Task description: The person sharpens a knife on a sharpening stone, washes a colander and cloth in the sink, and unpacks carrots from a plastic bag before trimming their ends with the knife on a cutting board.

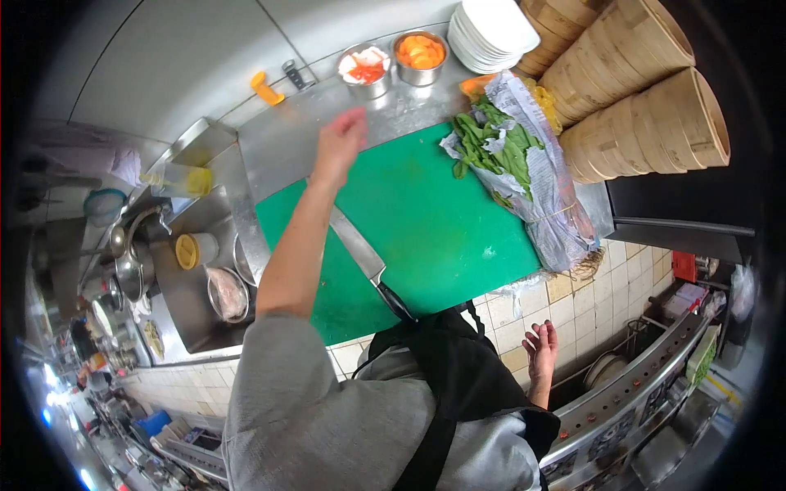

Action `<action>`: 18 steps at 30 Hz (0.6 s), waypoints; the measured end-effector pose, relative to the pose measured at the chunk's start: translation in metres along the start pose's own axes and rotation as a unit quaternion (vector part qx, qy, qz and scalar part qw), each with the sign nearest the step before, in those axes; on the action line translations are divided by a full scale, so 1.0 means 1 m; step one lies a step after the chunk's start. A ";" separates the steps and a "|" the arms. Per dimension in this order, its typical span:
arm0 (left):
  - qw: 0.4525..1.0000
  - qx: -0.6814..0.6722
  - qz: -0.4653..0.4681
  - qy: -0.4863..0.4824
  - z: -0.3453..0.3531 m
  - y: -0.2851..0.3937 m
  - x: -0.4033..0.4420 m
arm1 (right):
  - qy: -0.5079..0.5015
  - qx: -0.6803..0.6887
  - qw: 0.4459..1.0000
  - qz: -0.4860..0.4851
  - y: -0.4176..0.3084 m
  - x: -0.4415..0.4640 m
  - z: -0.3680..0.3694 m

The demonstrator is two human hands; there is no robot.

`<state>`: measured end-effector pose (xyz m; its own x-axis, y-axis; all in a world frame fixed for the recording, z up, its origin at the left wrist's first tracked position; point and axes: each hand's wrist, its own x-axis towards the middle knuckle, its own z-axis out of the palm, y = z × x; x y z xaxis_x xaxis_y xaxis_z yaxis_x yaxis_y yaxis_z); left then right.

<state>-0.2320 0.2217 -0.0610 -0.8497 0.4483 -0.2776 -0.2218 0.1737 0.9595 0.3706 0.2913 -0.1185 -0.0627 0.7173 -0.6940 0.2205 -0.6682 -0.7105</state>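
Observation:
My left hand (339, 147) reaches over the far left part of the green cutting board (426, 204), just short of a metal bowl of red and white pieces (365, 67). Its fingers are smeared by motion, so their grip is unclear. Under my left forearm lies a kitchen knife (360, 245), its black handle towards my apron. My right hand (540, 347) hangs off the board to the right, fingers loosely apart, holding nothing. A bundle of leafy greens (495, 147), wrapped in newspaper (557, 221), rests on the board's right side.
Behind the board stand a metal bowl of orange slices (420, 53), stacked white dishes (491, 37) and a yellow-handled tool (267, 88). Bamboo steamers (643, 131) rise at the right. Left is a sink (184, 315) with a bowl of pale meat (228, 293) and a yellow-lidded tub (195, 250).

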 end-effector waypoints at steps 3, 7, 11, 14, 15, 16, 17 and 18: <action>0.958 0.264 0.083 -0.073 -0.030 -0.012 -0.076 | -0.012 -0.033 0.999 0.017 0.004 0.004 -0.002; 0.844 0.511 -0.075 -0.148 -0.049 -0.004 -0.182 | -0.048 -0.060 0.997 0.033 0.001 0.012 0.004; 0.800 0.560 -0.151 -0.157 -0.033 -0.033 -0.235 | -0.090 -0.102 0.990 0.025 -0.007 0.029 0.015; 0.800 0.559 -0.163 -0.142 -0.026 -0.042 -0.249 | -0.127 -0.153 0.980 0.003 -0.014 0.041 0.024; 0.812 0.546 -0.159 -0.130 -0.024 -0.044 -0.248 | -0.142 -0.178 0.974 -0.012 -0.018 0.046 0.025; 0.815 0.543 -0.162 -0.118 -0.022 -0.049 -0.248 | -0.156 -0.199 0.967 -0.027 -0.020 0.051 0.026; 0.819 0.543 -0.157 -0.097 -0.021 -0.054 -0.248 | -0.162 -0.215 0.963 -0.034 -0.022 0.054 0.026; 0.822 0.544 -0.151 -0.079 -0.020 -0.055 -0.251 | -0.168 -0.216 0.961 -0.038 -0.020 0.057 0.024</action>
<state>-0.0165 0.0818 -0.0436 -0.7431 0.3343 -0.5797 0.2210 0.9403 0.2590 0.3395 0.3407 -0.1462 -0.3900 0.6077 -0.6918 0.5824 -0.4191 -0.6965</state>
